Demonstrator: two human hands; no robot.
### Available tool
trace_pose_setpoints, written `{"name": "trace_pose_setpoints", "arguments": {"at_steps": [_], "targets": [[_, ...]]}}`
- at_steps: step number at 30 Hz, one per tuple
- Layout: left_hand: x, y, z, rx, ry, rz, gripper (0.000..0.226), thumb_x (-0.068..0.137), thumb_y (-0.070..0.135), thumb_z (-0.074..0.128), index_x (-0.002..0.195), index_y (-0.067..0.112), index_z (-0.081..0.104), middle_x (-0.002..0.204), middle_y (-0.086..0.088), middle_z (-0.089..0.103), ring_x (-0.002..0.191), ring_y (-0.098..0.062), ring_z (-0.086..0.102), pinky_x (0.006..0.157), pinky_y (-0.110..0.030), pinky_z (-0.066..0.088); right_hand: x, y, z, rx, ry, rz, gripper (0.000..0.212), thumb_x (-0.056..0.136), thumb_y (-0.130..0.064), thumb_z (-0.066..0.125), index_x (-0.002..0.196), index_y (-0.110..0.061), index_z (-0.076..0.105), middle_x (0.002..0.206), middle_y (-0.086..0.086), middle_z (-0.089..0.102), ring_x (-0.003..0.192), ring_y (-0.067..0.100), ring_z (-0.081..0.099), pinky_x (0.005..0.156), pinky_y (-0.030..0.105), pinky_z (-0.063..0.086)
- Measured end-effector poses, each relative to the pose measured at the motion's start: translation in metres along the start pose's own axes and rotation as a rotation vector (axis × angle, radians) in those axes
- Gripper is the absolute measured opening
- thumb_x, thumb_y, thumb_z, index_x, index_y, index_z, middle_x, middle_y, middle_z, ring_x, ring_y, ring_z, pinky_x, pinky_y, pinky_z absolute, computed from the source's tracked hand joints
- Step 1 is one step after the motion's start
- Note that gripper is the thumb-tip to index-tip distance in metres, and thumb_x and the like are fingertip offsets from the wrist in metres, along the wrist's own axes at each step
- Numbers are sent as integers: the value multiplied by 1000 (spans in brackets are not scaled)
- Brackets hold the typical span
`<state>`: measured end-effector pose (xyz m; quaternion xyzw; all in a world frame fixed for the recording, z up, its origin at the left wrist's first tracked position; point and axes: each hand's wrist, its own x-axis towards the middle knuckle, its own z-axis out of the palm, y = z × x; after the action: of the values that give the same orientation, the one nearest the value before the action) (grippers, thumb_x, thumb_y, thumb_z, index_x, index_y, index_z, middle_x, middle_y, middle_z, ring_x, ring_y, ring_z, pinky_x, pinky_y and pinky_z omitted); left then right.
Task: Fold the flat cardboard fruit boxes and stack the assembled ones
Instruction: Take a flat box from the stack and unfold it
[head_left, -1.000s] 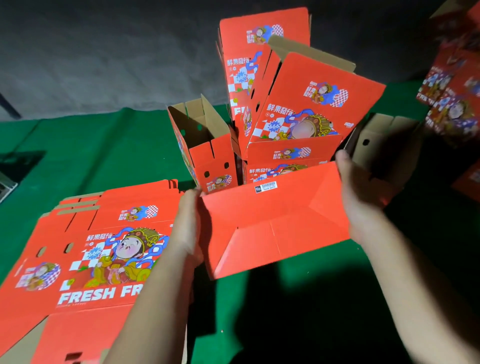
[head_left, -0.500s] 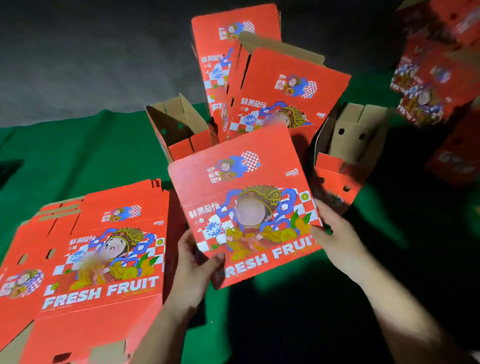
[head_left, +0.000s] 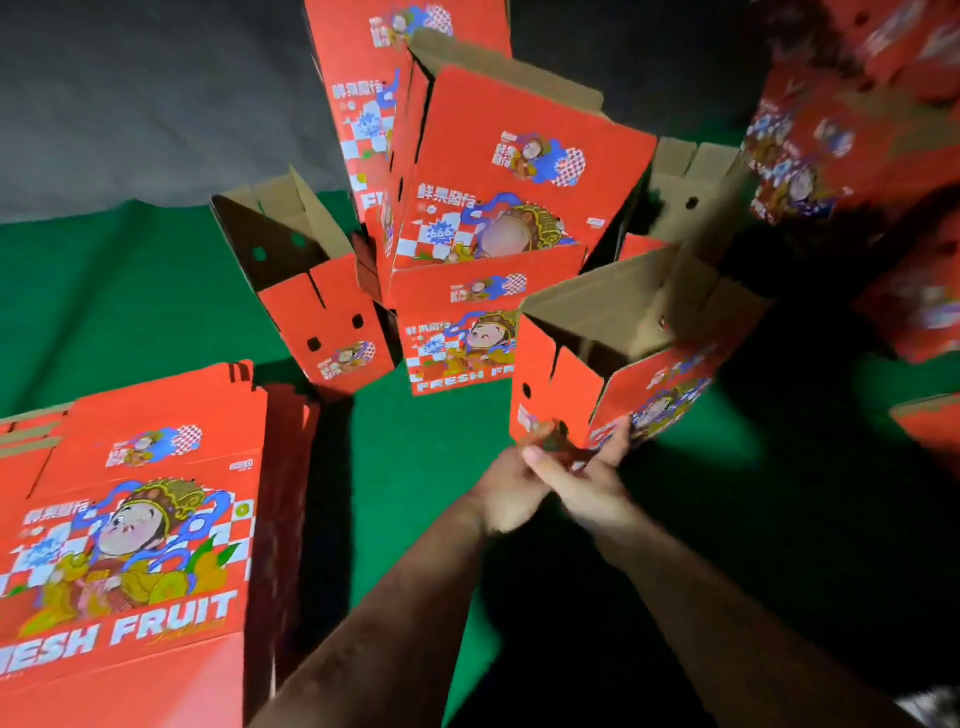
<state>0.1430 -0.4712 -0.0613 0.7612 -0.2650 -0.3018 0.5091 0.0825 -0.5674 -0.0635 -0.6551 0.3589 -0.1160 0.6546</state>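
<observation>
Red fruit boxes (head_left: 613, 374) printed with blue-and-white checks and yellow cartoon figures, plain brown inside, on green cloth (head_left: 130, 301).

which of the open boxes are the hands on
The red cardboard box right of centre: both hands meet at its lower corner. The others stand untouched.

Light is dim and patchy: the flat box stack (head_left: 130, 545) at lower left is brightly lit and sharp, while the right side sinks into near-black shadow. Hard dark shadows fall across the green floor cloth (head_left: 130, 312). Boxes at the upper right corner (head_left: 857, 130) smear with motion blur. Wide-angle bending tilts the standing boxes outward.
</observation>
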Motion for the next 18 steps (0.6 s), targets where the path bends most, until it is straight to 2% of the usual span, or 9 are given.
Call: {"name": "trace_pose_setpoints", "arguments": {"at_steps": [1,2,3,5,7,10,12,15,18], "targets": [[8,0,2,-91,89,-53,48,102,-4,52,144,17,51,138,-6,63,126,-18,60,119,-34,38,14,-6,-4,20,38,17,112,89,-15,80,160,-25,-7,153,14,47,131,30,57,101,48,53],[13,-1,3,-130,170,-111,45,101,-5,51,142,14,53,135,-11,65,116,-21,65,112,-35,46,30,-14,-10,53,56,60,102,90,-20,79,158,-27,3,145,12,55,119,31,64,84,45,60],[15,-2,3,-139,228,-158,41,100,-4,51,135,16,56,130,-11,68,101,-19,67,99,-29,52,47,-23,-17,106,82,117,89,91,-23,78,154,-26,15,140,10,59,112,31,67,76,43,60],[17,-5,0,-156,273,-201,31,100,1,52,120,25,58,120,-5,71,86,-15,63,79,-17,50,79,-37,-30,235,196,192,72,91,-24,78,146,-17,31,142,8,58,118,31,65,89,48,58],[18,-6,-6,-239,300,-222,24,102,6,53,113,27,59,116,-5,71,90,-16,61,86,-21,48,95,-47,-28,288,330,216,78,88,-27,81,148,-12,32,149,10,51,128,30,59,107,49,50],[15,-10,-18,-326,389,-231,15,104,16,56,104,29,62,115,-7,72,90,-18,60,92,-31,50,86,-47,4,246,377,255,73,93,-27,71,149,-9,27,150,15,45,126,33,55,110,50,47],[7,-14,-26,-364,448,-231,13,105,18,56,101,28,64,107,0,73,87,-15,62,82,-26,49,63,-38,37,228,305,266,61,96,-22,64,146,-11,31,146,17,49,123,35,57,109,50,47],[-20,-19,-45,-402,552,-187,15,105,13,55,103,24,65,102,3,70,77,-3,63,75,-18,49,12,-27,87,178,22,275,37,100,-17,57,135,-18,47,131,14,62,112,33,65,104,52,52],[-70,-29,-87,-231,750,-107,20,102,7,56,114,17,68,116,-1,70,101,-5,68,93,-29,55,-40,-27,128,99,-239,244,25,101,-13,54,124,-22,55,116,7,65,89,26,69,90,47,58]]}}
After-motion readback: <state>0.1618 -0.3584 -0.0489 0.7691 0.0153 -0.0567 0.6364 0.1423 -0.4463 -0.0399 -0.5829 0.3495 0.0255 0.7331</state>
